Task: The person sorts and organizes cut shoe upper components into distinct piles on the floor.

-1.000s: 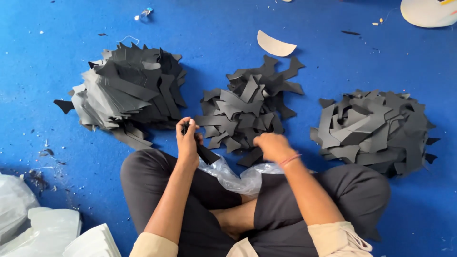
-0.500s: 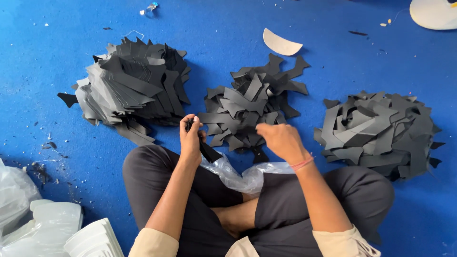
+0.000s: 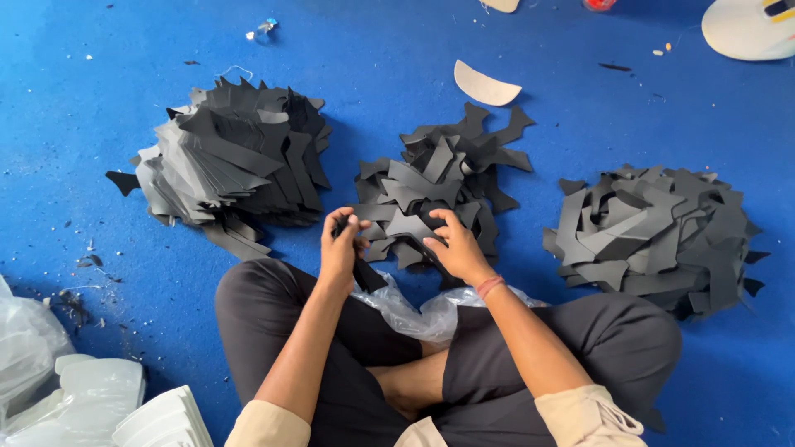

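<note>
I sit cross-legged on a blue floor with three heaps of black cut pieces in front of me. My left hand (image 3: 341, 245) is closed on a small stack of black pieces (image 3: 362, 269) held upright near my knee. My right hand (image 3: 454, 245) rests on the near edge of the middle pile (image 3: 439, 186), its fingers touching a black piece there. The left pile (image 3: 232, 161) is a tidier fanned stack. The right pile (image 3: 658, 232) is loose. A clear plastic bag (image 3: 414, 310) lies in my lap under both wrists.
A beige curved cutout (image 3: 483, 85) lies beyond the middle pile. White plastic bags and a stack of white pieces (image 3: 91, 397) sit at the lower left. A pale round object (image 3: 745, 29) is at the top right. Small scraps dot the floor.
My right hand has moved left and forward onto the middle pile, closer to my left hand. My left hand has kept its stack.
</note>
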